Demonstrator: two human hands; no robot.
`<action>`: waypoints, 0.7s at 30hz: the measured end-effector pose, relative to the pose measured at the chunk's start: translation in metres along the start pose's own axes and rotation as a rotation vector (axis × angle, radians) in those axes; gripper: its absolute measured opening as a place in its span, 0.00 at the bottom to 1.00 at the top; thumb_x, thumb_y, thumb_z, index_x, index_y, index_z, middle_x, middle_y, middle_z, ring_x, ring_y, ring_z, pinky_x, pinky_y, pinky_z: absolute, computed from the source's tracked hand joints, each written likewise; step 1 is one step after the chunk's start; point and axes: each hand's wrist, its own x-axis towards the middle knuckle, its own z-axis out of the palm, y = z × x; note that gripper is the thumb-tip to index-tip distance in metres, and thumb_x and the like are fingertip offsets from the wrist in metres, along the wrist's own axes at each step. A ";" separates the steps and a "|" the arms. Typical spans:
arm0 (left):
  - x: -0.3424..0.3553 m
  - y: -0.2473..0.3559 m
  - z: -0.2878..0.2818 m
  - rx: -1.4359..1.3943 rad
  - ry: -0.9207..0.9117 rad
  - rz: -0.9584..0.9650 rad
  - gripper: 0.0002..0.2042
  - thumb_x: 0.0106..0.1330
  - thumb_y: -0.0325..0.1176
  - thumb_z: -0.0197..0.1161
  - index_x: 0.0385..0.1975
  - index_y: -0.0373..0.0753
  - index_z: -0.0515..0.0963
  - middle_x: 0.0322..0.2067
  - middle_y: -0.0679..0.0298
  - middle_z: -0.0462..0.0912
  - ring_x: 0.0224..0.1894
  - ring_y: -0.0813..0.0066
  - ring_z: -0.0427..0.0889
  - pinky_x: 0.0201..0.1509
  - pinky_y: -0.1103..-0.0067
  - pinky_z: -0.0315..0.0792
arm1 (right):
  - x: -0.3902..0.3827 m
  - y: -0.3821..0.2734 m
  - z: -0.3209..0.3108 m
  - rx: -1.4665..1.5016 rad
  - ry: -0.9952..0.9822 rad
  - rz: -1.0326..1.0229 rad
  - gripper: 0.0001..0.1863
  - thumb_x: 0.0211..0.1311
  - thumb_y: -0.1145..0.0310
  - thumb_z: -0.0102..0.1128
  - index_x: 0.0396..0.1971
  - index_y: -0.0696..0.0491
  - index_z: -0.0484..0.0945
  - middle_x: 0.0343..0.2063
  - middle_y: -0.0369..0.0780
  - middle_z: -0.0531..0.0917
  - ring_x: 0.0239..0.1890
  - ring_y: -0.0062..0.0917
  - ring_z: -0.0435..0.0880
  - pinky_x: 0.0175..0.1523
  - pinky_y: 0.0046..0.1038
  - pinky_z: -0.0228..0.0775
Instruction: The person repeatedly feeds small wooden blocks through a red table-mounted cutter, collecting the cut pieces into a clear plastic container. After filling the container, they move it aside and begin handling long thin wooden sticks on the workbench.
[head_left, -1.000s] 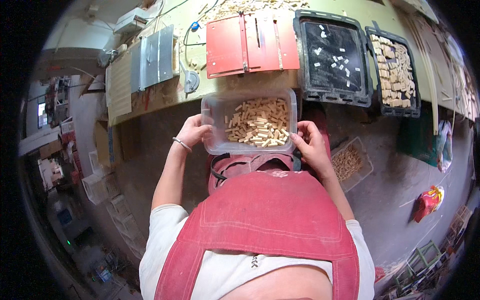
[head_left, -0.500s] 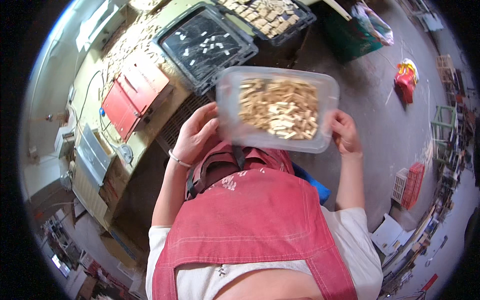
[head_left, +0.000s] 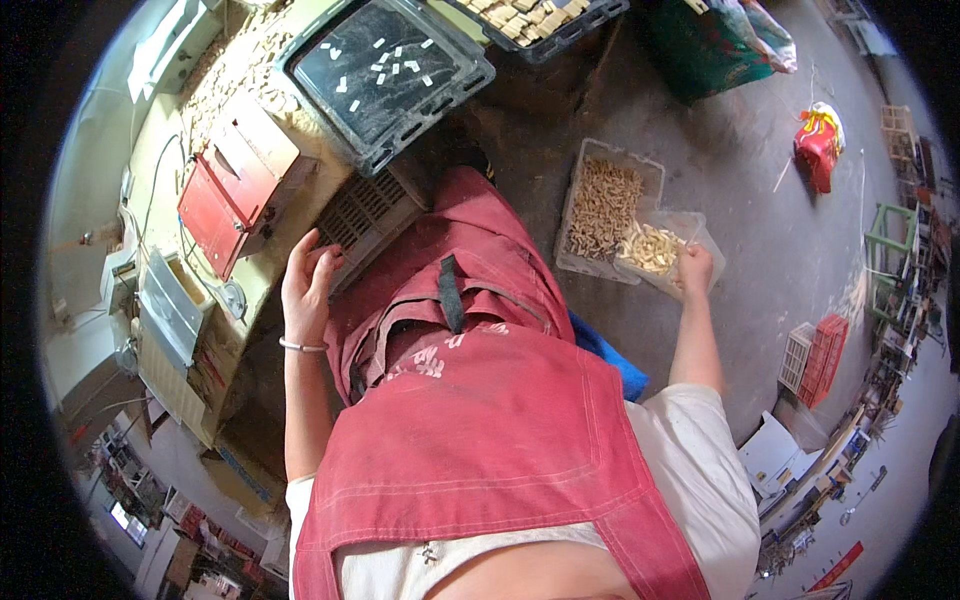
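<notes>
My right hand (head_left: 695, 269) grips the edge of a clear plastic tub (head_left: 706, 236), which holds small pale wooden pieces (head_left: 652, 248) gathered toward its left side. That tub is tilted and overlaps the right corner of a larger clear bin (head_left: 651, 182) on the floor. Many small brownish wooden sticks (head_left: 603, 205) fill the bin. My left hand (head_left: 308, 278) hangs with loosely bent fingers, nothing in it, beside a slatted crate (head_left: 372, 215) next to the workbench.
A black tray (head_left: 395, 100) with a few white pieces sits on the bench at upper left, near a red machine (head_left: 235, 195). Another black tray (head_left: 540, 45) holds wooden blocks. A green bag (head_left: 710, 55), a red bag (head_left: 818, 155) and red crates (head_left: 826, 360) stand on the floor.
The tub has gone from both hands in front of me to my right hand alone, lower and farther right over the floor bin. My left hand has let go and moved left.
</notes>
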 end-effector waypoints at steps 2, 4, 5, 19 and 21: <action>-0.009 -0.004 -0.005 0.000 0.047 -0.037 0.23 0.83 0.34 0.59 0.73 0.33 0.68 0.56 0.54 0.86 0.55 0.69 0.86 0.64 0.74 0.78 | 0.013 0.015 0.019 -0.199 0.093 -0.043 0.16 0.65 0.55 0.66 0.34 0.55 0.85 0.31 0.48 0.90 0.35 0.45 0.91 0.40 0.46 0.83; -0.016 -0.004 -0.007 0.013 0.090 -0.076 0.23 0.83 0.34 0.59 0.73 0.32 0.69 0.56 0.54 0.86 0.54 0.69 0.87 0.64 0.73 0.78 | 0.010 0.014 0.024 -0.329 0.118 -0.006 0.16 0.65 0.55 0.65 0.39 0.54 0.86 0.38 0.50 0.90 0.44 0.48 0.90 0.49 0.49 0.81; -0.017 -0.007 -0.007 0.031 0.101 -0.080 0.23 0.84 0.35 0.59 0.72 0.32 0.70 0.57 0.54 0.86 0.54 0.69 0.87 0.64 0.73 0.78 | 0.005 0.005 0.025 -0.393 0.133 0.009 0.17 0.64 0.55 0.64 0.41 0.54 0.87 0.41 0.50 0.90 0.49 0.50 0.89 0.53 0.51 0.80; -0.012 -0.003 0.002 0.051 0.060 -0.039 0.23 0.83 0.33 0.60 0.73 0.33 0.69 0.57 0.54 0.86 0.55 0.68 0.86 0.64 0.73 0.79 | -0.006 0.003 0.047 -0.580 0.151 -0.037 0.17 0.70 0.54 0.62 0.41 0.53 0.87 0.40 0.51 0.90 0.45 0.51 0.91 0.48 0.51 0.82; -0.012 -0.005 0.003 0.056 0.056 -0.033 0.23 0.83 0.33 0.60 0.73 0.32 0.69 0.57 0.54 0.86 0.56 0.68 0.86 0.64 0.73 0.79 | -0.005 0.004 0.047 -0.595 0.148 -0.046 0.18 0.70 0.53 0.62 0.41 0.54 0.87 0.40 0.51 0.91 0.45 0.51 0.91 0.48 0.51 0.82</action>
